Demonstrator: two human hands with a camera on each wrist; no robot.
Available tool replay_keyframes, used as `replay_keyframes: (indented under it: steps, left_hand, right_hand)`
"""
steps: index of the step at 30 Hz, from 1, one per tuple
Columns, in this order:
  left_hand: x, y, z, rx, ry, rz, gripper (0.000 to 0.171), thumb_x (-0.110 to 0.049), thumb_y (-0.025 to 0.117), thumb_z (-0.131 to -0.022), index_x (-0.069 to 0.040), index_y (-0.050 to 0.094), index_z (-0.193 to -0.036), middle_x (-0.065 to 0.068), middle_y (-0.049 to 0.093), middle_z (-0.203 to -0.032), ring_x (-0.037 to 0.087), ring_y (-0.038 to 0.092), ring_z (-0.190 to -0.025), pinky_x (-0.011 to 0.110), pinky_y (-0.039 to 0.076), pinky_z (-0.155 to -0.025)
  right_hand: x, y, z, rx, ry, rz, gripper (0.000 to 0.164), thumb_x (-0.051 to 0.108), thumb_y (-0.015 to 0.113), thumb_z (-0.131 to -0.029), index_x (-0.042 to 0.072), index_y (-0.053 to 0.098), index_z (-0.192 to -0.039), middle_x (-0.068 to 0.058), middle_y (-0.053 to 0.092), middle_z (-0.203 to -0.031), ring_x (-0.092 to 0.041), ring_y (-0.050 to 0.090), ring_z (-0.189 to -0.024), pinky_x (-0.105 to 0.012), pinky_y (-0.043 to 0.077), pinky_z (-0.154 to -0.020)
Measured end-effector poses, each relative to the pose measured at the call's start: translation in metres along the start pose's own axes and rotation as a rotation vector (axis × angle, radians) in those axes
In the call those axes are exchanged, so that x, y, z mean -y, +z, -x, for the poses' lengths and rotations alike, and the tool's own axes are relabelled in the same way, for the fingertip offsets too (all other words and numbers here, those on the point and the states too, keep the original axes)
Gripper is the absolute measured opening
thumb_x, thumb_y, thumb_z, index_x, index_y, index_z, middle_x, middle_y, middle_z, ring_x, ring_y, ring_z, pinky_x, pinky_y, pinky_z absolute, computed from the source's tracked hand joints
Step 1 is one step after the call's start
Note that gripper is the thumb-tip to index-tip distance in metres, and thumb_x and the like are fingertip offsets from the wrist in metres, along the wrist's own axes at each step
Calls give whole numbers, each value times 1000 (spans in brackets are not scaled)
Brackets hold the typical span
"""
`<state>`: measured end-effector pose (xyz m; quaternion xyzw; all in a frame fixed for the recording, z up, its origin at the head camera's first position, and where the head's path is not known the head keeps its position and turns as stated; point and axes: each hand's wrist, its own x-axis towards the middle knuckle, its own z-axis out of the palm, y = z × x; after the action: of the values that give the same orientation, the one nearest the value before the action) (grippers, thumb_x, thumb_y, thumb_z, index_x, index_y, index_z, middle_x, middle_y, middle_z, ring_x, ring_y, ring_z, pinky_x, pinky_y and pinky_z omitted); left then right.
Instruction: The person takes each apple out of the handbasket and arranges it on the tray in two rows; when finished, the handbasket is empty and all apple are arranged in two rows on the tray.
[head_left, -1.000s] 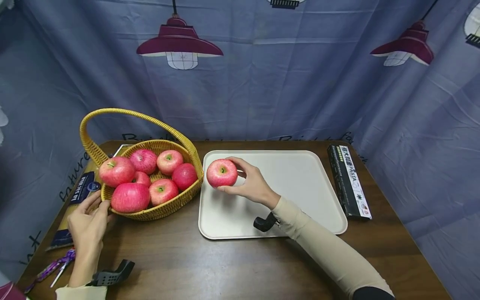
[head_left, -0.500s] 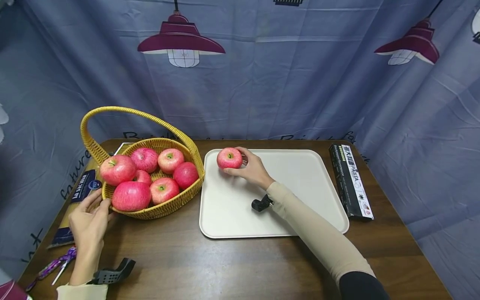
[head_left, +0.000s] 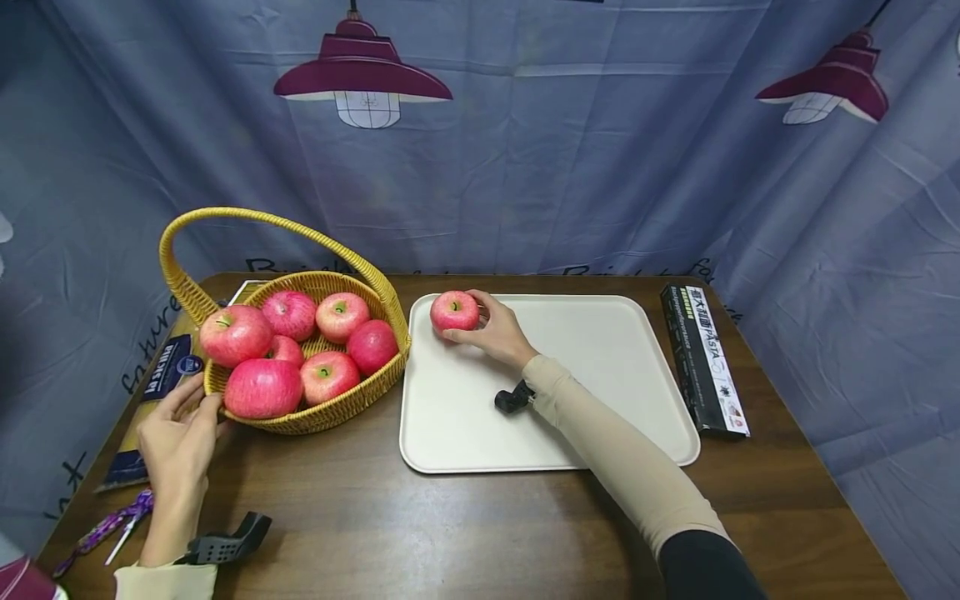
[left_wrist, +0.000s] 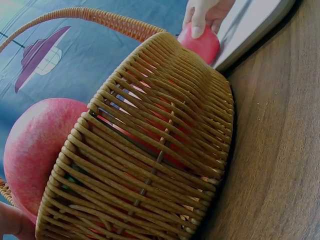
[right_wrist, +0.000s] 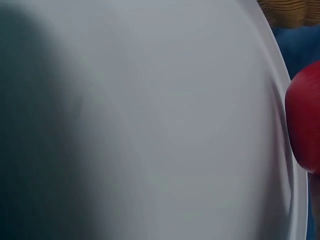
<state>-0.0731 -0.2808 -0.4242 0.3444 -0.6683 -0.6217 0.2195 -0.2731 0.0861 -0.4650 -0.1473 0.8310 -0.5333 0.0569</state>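
A red apple [head_left: 453, 311] is gripped from its right side by my right hand [head_left: 497, 333], close over the back left corner of the white tray [head_left: 525, 408]. In the right wrist view that apple [right_wrist: 306, 120] shows at the right edge, near the tray's rim. My left hand [head_left: 178, 429] holds the rim of a yellow wicker basket [head_left: 345, 410] at its front left, thumb and fingers pinching the edge. Several apples [head_left: 264, 388] fill the basket. The left wrist view shows the basket's woven side [left_wrist: 145, 150] from close by, with one apple [left_wrist: 42, 145] bulging over the rim.
Right of the tray lies a black and white pasta box [head_left: 705, 358]. A blue and yellow packet [head_left: 161, 375] lies partly behind the basket. Purple wrapped sticks [head_left: 112, 529] rest at the table's front left. A blue curtain [head_left: 525, 167] hangs behind the brown table [head_left: 450, 533].
My right hand has carried the apple back and slightly right, lower toward the tray's back left corner. The left hand stays at the basket rim.
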Motion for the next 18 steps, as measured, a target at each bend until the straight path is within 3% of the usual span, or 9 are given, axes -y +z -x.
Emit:
replay_keyframes:
  steps: [13, 18]
  left_hand:
    - [0, 1, 0, 4, 15, -8, 43, -6, 67, -90, -5, 65, -132, -21, 63, -89, -13, 64, -69, 10, 54, -50]
    - [1, 1, 0, 1, 10, -41, 43, -8, 67, -91, -8, 65, -133, -14, 66, -100, -13, 64, -71, 9, 54, -50]
  right_hand:
    - [-1, 2, -1, 10, 3, 10, 84, 35, 89, -75, 14, 48, -145, -6, 58, -143, -26, 61, -129, -37, 52, -110]
    - [-2, 3, -2, 15, 2, 30, 87, 38, 88, -75, 13, 47, -148, -6, 56, -146, -25, 61, -130, -37, 51, -111]
